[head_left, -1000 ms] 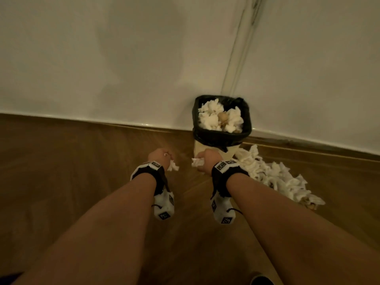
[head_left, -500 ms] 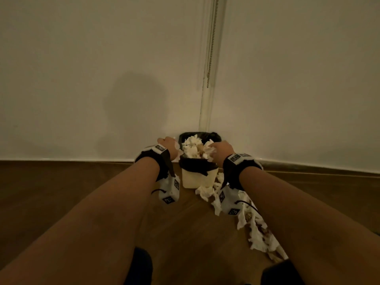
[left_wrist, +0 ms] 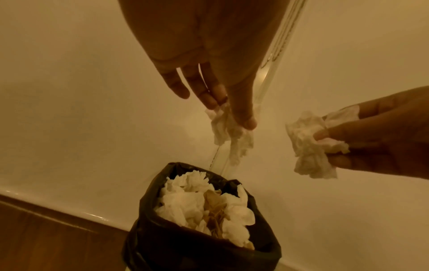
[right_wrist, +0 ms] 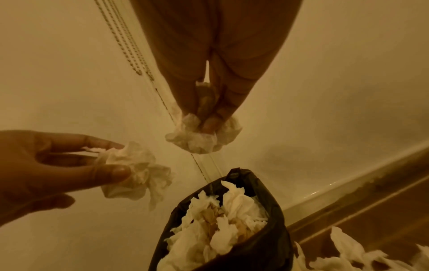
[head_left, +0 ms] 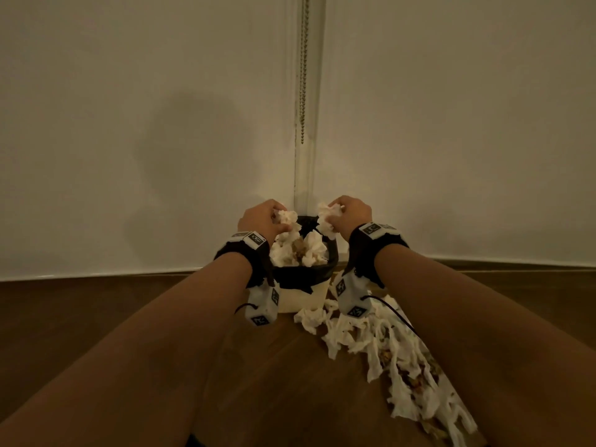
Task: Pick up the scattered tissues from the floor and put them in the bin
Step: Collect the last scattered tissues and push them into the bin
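Midway through, by the look of it. Bin [head_left: 301, 287] standing in the corner against the wall, black liner [left_wrist: 148, 243] folded over the rim, already heaped to the brim with crumpled tissues in the bin [left_wrist: 185, 207], a few brownish scraps mixed in.

Left hand [head_left: 261, 221] raised above the bin's left edge, thumb and fingers [left_wrist: 210, 95] pinching a small tissue wad [left_wrist: 228, 135] that dangles loosely over the opening. Right hand [head_left: 350, 212] raised above the right edge, fingertips [right_wrist: 224, 110] closed around a second crumpled tissue [right_wrist: 202, 139]. Both loads held clear of the pile, neither released yet.

Still left: a long trail of scattered tissues [head_left: 387, 356] on the wooden floor [head_left: 113, 317], running from the foot of the bin on its right side back towards the viewer under the right forearm, with some stained pieces among the white. A good many trips apparently remaining.

Likely trouble ahead: very little room at the top of the bin, so fresh drops liable to roll off unless the heap gets pressed down first.
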`<act>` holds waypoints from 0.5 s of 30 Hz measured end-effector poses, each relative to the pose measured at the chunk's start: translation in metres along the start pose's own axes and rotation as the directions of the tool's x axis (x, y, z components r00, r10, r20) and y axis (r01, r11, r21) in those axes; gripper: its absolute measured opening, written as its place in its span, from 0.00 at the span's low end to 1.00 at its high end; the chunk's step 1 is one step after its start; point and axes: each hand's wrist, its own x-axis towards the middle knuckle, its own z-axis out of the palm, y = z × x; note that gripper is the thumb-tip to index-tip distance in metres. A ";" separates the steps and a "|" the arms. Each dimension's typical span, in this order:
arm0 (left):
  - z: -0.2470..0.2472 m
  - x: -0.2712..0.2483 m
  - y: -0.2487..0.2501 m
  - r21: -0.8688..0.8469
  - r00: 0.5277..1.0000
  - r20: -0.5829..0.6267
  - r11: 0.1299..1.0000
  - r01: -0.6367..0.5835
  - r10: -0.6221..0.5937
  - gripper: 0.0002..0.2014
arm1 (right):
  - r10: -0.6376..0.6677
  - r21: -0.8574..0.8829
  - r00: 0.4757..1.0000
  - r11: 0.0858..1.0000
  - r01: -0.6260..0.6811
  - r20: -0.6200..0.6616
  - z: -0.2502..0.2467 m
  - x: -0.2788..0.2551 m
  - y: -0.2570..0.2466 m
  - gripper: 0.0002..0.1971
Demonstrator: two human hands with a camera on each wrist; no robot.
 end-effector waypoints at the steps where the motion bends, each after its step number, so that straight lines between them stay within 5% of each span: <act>1: 0.007 0.008 -0.004 -0.013 1.000 0.005 1.000 0.005 -0.005 0.19 | 0.009 0.005 1.000 1.000 -0.009 0.008 0.006 0.010 0.003 0.13; 8: 0.057 0.073 -0.036 -0.047 0.999 0.030 0.998 -0.034 0.035 0.18 | 0.059 0.098 0.992 0.993 -0.069 0.108 0.060 0.080 0.027 0.15; 15: 0.098 0.109 -0.063 0.061 0.989 0.135 0.996 -0.067 0.058 0.18 | 0.120 -0.263 0.973 0.963 -0.065 0.199 0.095 0.128 0.046 0.12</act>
